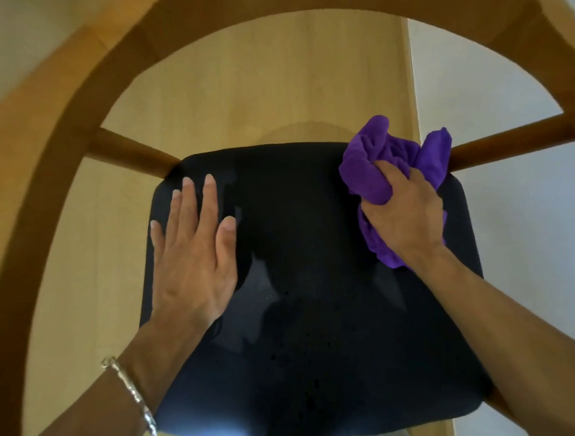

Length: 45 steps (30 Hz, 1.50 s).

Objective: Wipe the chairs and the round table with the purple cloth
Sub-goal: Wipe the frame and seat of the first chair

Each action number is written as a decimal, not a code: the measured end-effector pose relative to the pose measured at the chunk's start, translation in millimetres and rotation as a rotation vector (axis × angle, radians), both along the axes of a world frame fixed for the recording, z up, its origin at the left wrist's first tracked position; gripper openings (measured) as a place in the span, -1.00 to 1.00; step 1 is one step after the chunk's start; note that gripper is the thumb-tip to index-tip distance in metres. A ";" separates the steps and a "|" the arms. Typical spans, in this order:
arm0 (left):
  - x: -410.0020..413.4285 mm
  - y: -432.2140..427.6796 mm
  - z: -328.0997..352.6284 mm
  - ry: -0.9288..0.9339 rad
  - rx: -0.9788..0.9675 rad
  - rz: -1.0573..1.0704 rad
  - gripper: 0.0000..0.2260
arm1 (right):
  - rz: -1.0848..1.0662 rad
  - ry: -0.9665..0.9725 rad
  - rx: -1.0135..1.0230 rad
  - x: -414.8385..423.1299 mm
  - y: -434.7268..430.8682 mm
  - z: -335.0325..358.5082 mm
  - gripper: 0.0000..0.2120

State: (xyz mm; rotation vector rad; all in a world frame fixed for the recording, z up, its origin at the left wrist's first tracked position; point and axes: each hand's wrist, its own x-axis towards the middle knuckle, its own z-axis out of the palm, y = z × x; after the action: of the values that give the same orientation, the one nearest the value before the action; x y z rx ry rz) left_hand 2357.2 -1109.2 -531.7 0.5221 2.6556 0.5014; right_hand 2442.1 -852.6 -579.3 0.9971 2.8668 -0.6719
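right hand (403, 212) gripping bunched purple cloth (386, 167), on chair seat (308, 282) far-right corner

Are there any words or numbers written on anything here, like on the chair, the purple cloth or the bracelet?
None: no word, number, label or sign can be read anywhere in this view.
The black seat, the wooden chair frame, the purple cloth gripped by the right hand, and the silver bracelet behind the left hand all look plain.
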 end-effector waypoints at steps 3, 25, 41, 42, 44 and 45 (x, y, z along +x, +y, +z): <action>-2.0 -10.9 4.3 0.008 0.017 0.038 -0.50 | 0.007 0.011 -0.068 -36.7 -44.0 4.2 -0.62; 19.3 58.0 0.5 -0.052 0.081 -0.055 -0.51 | -0.217 -0.016 -0.202 11.9 41.1 24.9 -0.89; -4.7 7.2 21.2 0.037 0.015 0.086 -0.43 | 0.437 -0.145 -0.078 -97.0 -101.4 9.9 -0.50; -2.0 18.0 20.4 0.039 0.032 0.074 -0.43 | 0.360 -0.157 -0.066 -85.6 -69.5 7.1 -0.49; 4.5 40.5 18.3 0.025 0.054 0.042 -0.44 | 0.240 -0.148 -0.050 -51.0 -7.8 9.1 -0.55; 8.4 50.7 17.1 0.011 0.070 0.026 -0.47 | 0.177 -0.134 -0.073 -29.7 18.6 10.6 -0.64</action>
State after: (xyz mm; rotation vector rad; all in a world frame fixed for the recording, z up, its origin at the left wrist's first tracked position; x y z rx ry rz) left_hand 2365.7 -1058.5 -514.6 0.5137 2.6666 0.6032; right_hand 2412.5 -834.0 -568.6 0.7386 2.7503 -0.6624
